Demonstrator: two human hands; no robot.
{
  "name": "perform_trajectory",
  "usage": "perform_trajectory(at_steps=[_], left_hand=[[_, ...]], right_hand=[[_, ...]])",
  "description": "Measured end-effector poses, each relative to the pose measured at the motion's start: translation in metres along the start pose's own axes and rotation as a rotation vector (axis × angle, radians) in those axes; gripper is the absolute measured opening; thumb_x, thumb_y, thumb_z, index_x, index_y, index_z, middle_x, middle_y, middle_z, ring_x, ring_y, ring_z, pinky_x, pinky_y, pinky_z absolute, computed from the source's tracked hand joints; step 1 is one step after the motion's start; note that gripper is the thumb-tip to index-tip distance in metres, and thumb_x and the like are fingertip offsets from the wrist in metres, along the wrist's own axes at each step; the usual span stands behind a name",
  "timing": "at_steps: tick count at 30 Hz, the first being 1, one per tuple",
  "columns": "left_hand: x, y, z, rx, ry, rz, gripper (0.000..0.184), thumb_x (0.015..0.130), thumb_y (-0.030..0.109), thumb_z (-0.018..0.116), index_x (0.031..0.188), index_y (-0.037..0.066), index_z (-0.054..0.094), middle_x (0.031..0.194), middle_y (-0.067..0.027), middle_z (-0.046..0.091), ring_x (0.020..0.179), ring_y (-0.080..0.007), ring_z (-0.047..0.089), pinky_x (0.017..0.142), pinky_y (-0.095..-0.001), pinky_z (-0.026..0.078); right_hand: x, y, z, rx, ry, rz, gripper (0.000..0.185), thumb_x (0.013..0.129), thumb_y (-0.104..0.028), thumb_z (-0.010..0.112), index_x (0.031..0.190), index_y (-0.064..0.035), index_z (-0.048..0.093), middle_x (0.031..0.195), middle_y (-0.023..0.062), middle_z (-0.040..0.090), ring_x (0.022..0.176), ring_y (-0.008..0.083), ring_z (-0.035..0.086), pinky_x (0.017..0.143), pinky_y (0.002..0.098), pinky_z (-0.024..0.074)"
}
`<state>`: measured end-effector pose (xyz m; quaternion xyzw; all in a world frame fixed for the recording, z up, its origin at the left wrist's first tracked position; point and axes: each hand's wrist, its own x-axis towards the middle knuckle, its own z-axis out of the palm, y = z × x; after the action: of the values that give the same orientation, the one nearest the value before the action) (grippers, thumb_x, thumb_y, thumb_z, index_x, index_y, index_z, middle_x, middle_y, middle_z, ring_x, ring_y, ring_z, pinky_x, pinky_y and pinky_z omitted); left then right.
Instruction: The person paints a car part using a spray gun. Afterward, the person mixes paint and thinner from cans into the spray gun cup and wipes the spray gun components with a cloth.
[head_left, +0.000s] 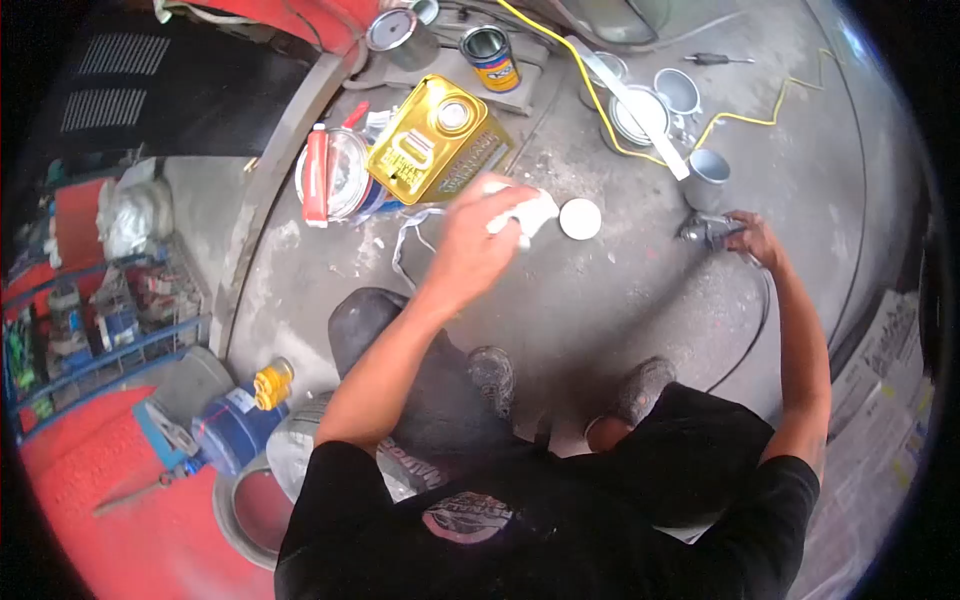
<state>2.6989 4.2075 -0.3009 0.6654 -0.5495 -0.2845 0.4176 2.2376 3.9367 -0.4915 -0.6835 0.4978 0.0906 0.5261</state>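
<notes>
A crumpled white cloth or paper [530,214] is gripped in my left hand [482,235], which is smeared by motion. Just to its right a round white lid [580,219] appears against the floor. My right hand [755,240] is closed around the handle of a metallic spray gun [706,229]. An open grey cup [708,172] adjoins the gun's upper side and seems to be part of it. From the right hand a dark hose [765,310] curves down toward my knee. Beyond my left hand stands a gold rectangular can [428,140].
A tub with a red tube [316,175] across it stands left of the gold can. Farther off are an open paint tin [488,58], a grey pot [402,40], and a tub under a white strip [640,115]. A yellow cord [590,88] crosses the floor. Blue bottle [240,428] lower left.
</notes>
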Motion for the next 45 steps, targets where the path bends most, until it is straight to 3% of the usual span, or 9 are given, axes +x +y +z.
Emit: perform_trajectory(at_steps=[5,9,11,17,24,30,33,40,45], left_hand=[[0.012,0.007,-0.055,0.537,0.349,0.164,0.036,0.082,0.002,0.065,0.118,0.000,0.069,0.111,-0.0196,0.065,0.107,-0.0361,0.064,0.098,-0.0441,0.050],[0.039,-0.024,-0.073,0.981,0.171,0.081,0.048,0.090,0.025,0.070,0.133,0.005,0.063,0.141,-0.0258,0.053,0.126,-0.0442,0.054,0.106,-0.0517,0.044],[0.042,-0.056,-0.075,1.142,0.032,0.106,0.073,0.085,0.032,0.080,0.149,0.010,0.051,0.149,-0.0328,0.046,0.132,-0.0489,0.050,0.110,-0.0543,0.042],[0.050,-0.065,-0.071,1.040,-0.025,-0.057,0.116,0.070,0.034,0.093,0.165,0.018,0.028,0.151,-0.0383,0.043,0.135,-0.0510,0.047,0.113,-0.0553,0.040],[0.051,-0.061,-0.075,0.993,-0.025,-0.098,0.105,0.069,0.036,0.092,0.160,0.023,0.041,0.148,-0.0330,0.047,0.131,-0.0476,0.051,0.111,-0.0535,0.043],[0.046,-0.058,-0.068,0.982,0.006,-0.034,0.105,0.065,0.033,0.093,0.158,0.019,0.046,0.150,-0.0315,0.047,0.132,-0.0476,0.049,0.113,-0.0539,0.041],[0.047,-0.061,-0.069,0.999,-0.033,-0.059,0.107,0.064,0.033,0.094,0.159,0.021,0.045,0.153,-0.0356,0.042,0.137,-0.0512,0.045,0.115,-0.0557,0.039],[0.042,-0.061,-0.071,0.954,-0.053,-0.016,0.109,0.065,0.032,0.093,0.161,0.023,0.041,0.155,-0.0367,0.039,0.140,-0.0522,0.041,0.117,-0.0572,0.036],[0.044,-0.063,-0.072,0.957,-0.041,0.001,0.109,0.065,0.033,0.093,0.160,0.023,0.042,0.154,-0.0362,0.040,0.140,-0.0519,0.041,0.117,-0.0564,0.036]], right_hand=[[0.035,0.075,0.005,-0.064,0.001,-0.165,0.049,0.080,-0.015,0.081,0.124,0.0022,0.069,0.094,0.0092,0.076,0.084,0.0134,0.069,0.076,0.0311,0.0555],[0.004,0.110,0.041,0.477,0.100,-0.345,0.045,0.084,-0.013,0.075,0.125,0.0026,0.063,0.096,0.0102,0.074,0.090,0.0163,0.069,0.081,0.0332,0.0553],[-0.025,0.085,0.049,0.224,0.189,-0.311,0.033,0.091,-0.015,0.072,0.120,0.0011,0.070,0.106,0.0138,0.076,0.102,0.0208,0.072,0.093,0.0369,0.0558],[-0.127,0.001,0.060,-0.112,0.249,-0.157,0.029,0.090,-0.009,0.072,0.118,-0.0011,0.073,0.111,0.0203,0.076,0.102,0.0302,0.075,0.090,0.0410,0.0570],[-0.135,-0.019,0.083,-0.229,0.307,-0.425,0.030,0.087,-0.005,0.070,0.117,-0.0038,0.074,0.107,0.0197,0.075,0.092,0.0404,0.071,0.084,0.0440,0.0575],[-0.117,-0.047,0.091,-0.151,0.255,-0.571,0.033,0.084,-0.009,0.068,0.116,-0.0026,0.070,0.093,0.0170,0.069,0.084,0.0339,0.068,0.080,0.0441,0.0526],[-0.125,-0.087,0.095,0.005,0.145,-0.297,0.033,0.084,-0.010,0.067,0.115,-0.0014,0.070,0.097,0.0174,0.069,0.083,0.0285,0.067,0.080,0.0404,0.0537],[-0.155,-0.134,0.062,0.377,0.391,-0.301,0.044,0.083,-0.023,0.080,0.121,-0.0010,0.071,0.098,0.0125,0.075,0.090,0.0233,0.069,0.084,0.0338,0.0534],[-0.149,-0.117,0.022,0.170,0.332,-0.038,0.044,0.086,-0.028,0.080,0.117,0.0008,0.071,0.092,0.0114,0.068,0.086,0.0187,0.067,0.075,0.0368,0.0521]])
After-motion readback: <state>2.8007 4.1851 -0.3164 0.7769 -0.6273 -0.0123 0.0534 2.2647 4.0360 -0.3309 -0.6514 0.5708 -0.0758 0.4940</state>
